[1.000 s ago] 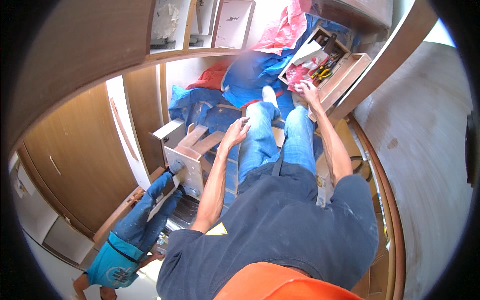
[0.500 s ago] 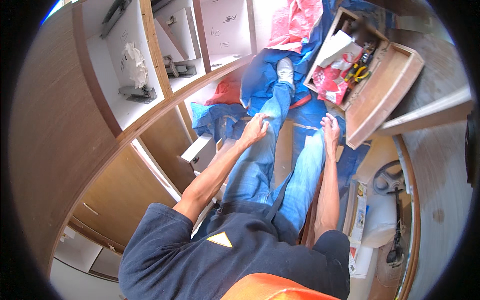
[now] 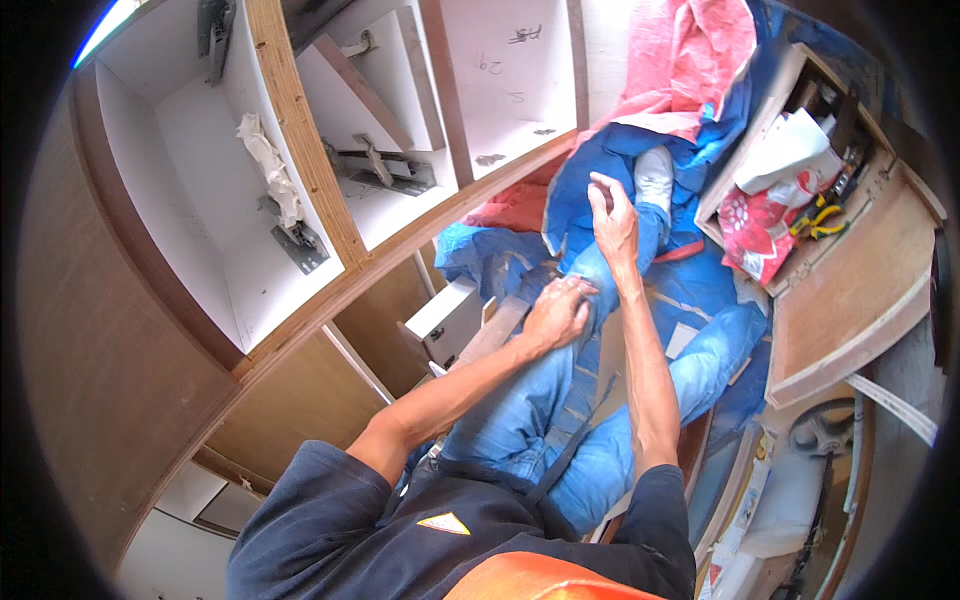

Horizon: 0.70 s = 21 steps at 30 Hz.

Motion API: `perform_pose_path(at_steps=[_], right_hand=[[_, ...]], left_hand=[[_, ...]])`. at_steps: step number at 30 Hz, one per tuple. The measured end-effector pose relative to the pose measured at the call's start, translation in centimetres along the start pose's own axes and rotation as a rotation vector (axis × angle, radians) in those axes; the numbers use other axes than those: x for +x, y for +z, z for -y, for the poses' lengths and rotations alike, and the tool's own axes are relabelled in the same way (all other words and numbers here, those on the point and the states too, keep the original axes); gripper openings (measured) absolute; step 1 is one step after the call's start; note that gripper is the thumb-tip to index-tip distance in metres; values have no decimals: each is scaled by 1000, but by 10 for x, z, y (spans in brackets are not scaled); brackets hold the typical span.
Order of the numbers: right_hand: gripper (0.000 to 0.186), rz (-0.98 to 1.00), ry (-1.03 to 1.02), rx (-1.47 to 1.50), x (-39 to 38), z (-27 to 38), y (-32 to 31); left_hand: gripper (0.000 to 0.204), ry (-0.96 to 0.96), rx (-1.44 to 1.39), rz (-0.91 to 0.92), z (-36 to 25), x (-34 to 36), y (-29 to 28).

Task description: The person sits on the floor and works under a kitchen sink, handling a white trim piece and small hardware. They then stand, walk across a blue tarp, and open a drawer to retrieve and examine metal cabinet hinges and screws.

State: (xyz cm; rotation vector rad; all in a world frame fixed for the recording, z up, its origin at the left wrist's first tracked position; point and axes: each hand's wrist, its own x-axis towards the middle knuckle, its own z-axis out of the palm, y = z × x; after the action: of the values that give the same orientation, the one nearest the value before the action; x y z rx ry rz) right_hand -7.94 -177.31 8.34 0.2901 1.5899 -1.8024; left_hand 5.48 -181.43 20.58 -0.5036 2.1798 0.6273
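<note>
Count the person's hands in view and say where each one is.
2. The left hand rests on the left knee of the blue jeans. The right hand is raised farther out, near the white sock. None seem hidden.

knee | blue jeans, bent, raised | above blue tarp

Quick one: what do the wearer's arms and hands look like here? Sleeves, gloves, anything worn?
Both forearms are bare from the elbows down. Short dark navy sleeves end above the elbows. The left hand and right hand are ungloved; no watch, ring or band is visible on them. The shirt shows a small orange triangle mark on the chest.
</note>
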Motion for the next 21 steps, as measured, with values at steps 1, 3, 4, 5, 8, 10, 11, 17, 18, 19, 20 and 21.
perform_pose_path(at_steps=[1, 3, 4, 5, 8, 10, 11, 17, 18, 19, 20, 21], right_hand=[[26, -9, -34, 11, 10, 15, 12], [26, 2, -167, -4, 26, 51, 36], [27, 25, -178, 0, 35, 72, 50], [27, 53, -237, 1, 42, 94, 63], [28, 93, -449, 38, 63, 152, 106], [28, 144, -450, 56, 75, 180, 137], [37, 220, -447, 58, 79, 188, 148], [59, 337, -253, -79, 99, 190, 211], [62, 323, -248, -44, 102, 187, 220], [62, 320, -262, 38, 103, 182, 225], [63, 334, -208, 96, 103, 178, 230], [62, 319, -245, 96, 103, 176, 236]], left_hand=[[31, 1, -12, -7, 2, 0, -1], [31, -38, -80, -13, 3, 1, -3], [29, -78, -115, -11, 3, 2, -6], [29, -67, -84, -42, 1, 3, -9], [30, -121, -84, 35, -2, 5, -22], [36, -115, -153, 34, -1, 1, -30], [39, -73, -185, 27, 0, 0, -32], [32, 135, -126, -209, 26, 2, -8], [28, 125, -224, -194, 30, 6, -2], [24, 192, -183, -244, 35, 8, 3], [21, 202, -206, -251, 39, 10, 5], [20, 206, -257, -269, 41, 11, 7]])
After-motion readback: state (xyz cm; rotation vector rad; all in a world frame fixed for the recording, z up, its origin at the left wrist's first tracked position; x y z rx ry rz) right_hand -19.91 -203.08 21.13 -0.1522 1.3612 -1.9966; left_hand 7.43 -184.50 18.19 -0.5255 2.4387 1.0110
